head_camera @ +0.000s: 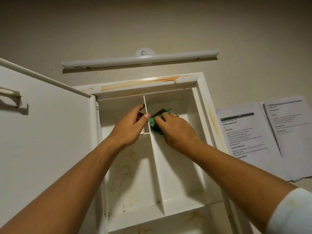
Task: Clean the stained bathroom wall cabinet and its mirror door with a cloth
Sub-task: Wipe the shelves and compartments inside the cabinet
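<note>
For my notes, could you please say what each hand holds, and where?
Right hand grips the bunched green cloth under its fingers; left hand grips the front edge of the vertical divider.

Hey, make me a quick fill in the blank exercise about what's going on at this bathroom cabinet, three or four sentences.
1. The left hand grips the upright divider while the right hand holds a ____ cloth.
2. The cabinet has its door swung ____.
3. An orange-brown stain runs along the cabinet's ____ edge.
4. Printed papers hang on the wall to the cabinet's ____.

Missing words: green; open; top; right.
</note>
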Action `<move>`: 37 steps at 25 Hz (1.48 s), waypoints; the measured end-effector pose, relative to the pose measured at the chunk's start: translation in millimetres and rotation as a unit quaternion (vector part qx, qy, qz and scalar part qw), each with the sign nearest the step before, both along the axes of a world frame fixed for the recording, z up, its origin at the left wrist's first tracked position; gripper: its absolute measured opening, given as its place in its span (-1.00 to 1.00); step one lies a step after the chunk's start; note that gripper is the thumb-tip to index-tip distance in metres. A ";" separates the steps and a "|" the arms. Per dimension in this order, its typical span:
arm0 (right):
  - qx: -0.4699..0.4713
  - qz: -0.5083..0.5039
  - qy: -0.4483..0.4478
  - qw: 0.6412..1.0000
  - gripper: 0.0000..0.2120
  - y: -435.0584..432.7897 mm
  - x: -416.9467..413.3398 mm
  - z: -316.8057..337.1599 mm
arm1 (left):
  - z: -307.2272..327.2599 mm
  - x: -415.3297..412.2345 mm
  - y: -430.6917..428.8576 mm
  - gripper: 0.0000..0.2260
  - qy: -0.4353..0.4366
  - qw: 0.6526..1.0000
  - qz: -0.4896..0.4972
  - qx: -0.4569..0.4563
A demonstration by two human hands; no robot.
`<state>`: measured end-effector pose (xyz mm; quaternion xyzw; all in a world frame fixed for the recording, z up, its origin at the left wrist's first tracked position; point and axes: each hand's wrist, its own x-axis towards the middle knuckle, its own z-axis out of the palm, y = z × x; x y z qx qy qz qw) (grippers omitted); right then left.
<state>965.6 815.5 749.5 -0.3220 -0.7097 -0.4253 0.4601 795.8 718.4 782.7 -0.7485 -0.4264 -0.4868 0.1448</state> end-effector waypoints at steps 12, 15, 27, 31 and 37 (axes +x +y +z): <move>0.001 -0.025 0.022 0.999 -0.52 -6.3 -0.4 15.6 | -1.8 1.1 1.3 -0.51 -0.003 1.000 0.011 -0.014; -0.010 -0.110 0.008 0.994 -0.53 -7.0 6.3 49.1 | -1.4 0.1 0.8 -0.51 -0.010 1.000 0.008 -0.014; 0.007 -0.049 -0.050 0.998 -0.60 -15.8 1.4 35.4 | -0.8 -4.1 2.7 -0.51 -0.018 0.999 -0.002 -0.030; -0.062 -0.054 0.146 0.986 -0.50 -11.4 4.5 35.3 | 1.6 -5.7 3.7 -0.51 -0.035 0.999 -0.020 -0.034; -0.061 0.004 0.167 0.984 -0.50 -15.0 3.1 8.0 | 1.3 -4.6 2.9 -0.51 -0.031 0.999 -0.024 -0.034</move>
